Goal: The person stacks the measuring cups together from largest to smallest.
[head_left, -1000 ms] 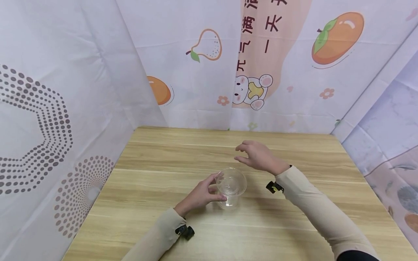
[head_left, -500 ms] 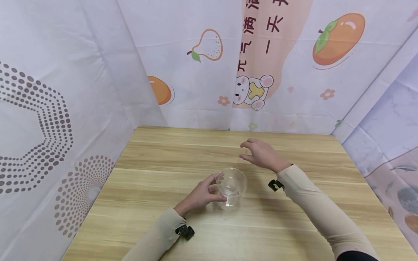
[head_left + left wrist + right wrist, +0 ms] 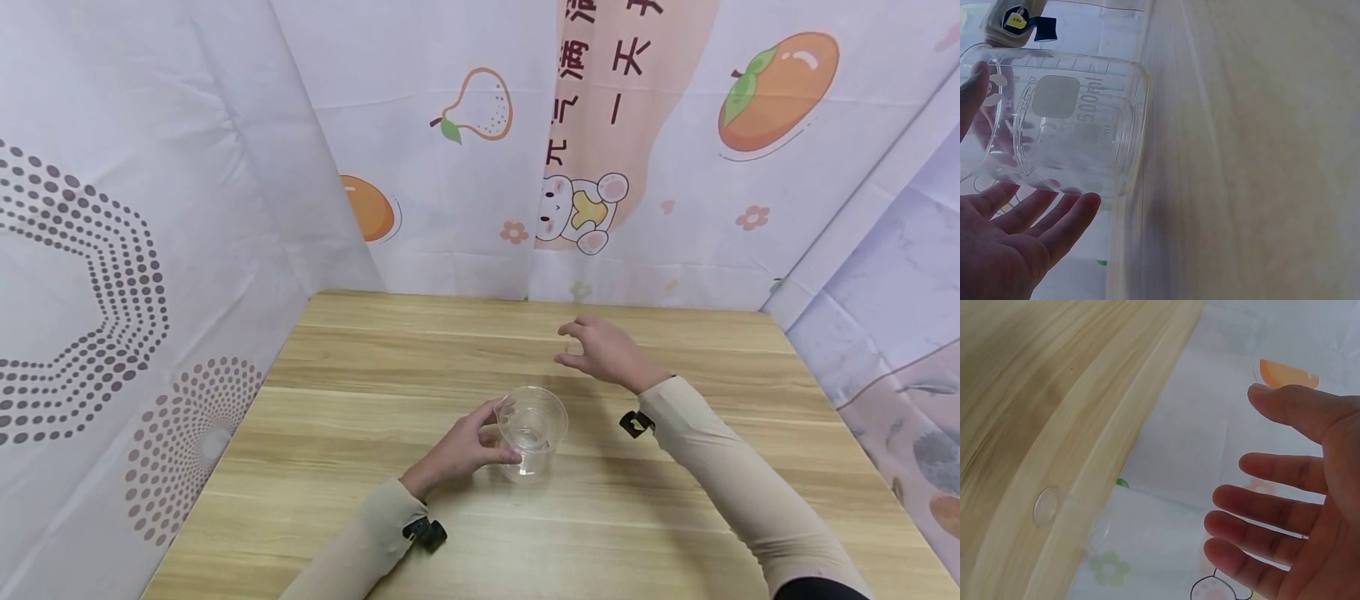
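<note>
My left hand (image 3: 468, 446) holds a clear glass beaker (image 3: 531, 433) by its side, thumb near and fingers on the far side. The left wrist view shows the beaker (image 3: 1088, 119) marked 500ml, with a smaller clear vessel (image 3: 1041, 147) nested inside. To the far right of the beaker, my right hand (image 3: 611, 354) hovers with relaxed, spread fingers and nothing in its grasp. In the right wrist view, a small, faint clear glass vessel (image 3: 1045, 507) stands on the table beyond the fingertips of that hand (image 3: 1285, 506), apart from them.
The wood-grain table (image 3: 390, 333) ends at a printed white curtain (image 3: 442, 208) behind it. More curtain hangs along the left (image 3: 247, 208) and right sides. Each wrist wears a black camera band (image 3: 425, 532).
My right hand has drifted a little to the right and toward the back of the table, away from the beaker. The left hand and the beaker have stayed in place.
</note>
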Motion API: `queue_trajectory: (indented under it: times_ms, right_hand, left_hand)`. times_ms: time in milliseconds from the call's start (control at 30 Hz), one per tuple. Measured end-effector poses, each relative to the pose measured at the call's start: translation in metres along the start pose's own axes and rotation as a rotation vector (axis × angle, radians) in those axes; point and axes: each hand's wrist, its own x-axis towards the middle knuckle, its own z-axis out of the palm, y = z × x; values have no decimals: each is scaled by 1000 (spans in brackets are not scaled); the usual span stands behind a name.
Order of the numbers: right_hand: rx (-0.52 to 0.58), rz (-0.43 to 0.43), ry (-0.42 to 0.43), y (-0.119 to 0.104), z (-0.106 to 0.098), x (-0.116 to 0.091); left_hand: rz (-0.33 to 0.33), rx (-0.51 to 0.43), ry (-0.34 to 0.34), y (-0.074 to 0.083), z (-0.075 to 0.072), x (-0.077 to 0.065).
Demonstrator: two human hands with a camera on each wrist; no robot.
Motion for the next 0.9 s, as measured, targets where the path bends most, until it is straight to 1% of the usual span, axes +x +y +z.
queue_trajectory:
  times_ms: [433,700,900]
  right_hand:
    - [4,69,-32,10,7,1]
    - [29,118,-91,16,10,3]
    - [49,150,-94,23,15,3]
  left_hand:
    - [-2,16,6,0,0,-2]
    - [21,8,7,1,0,0]
    - [33,22,7,-1,-1,0]
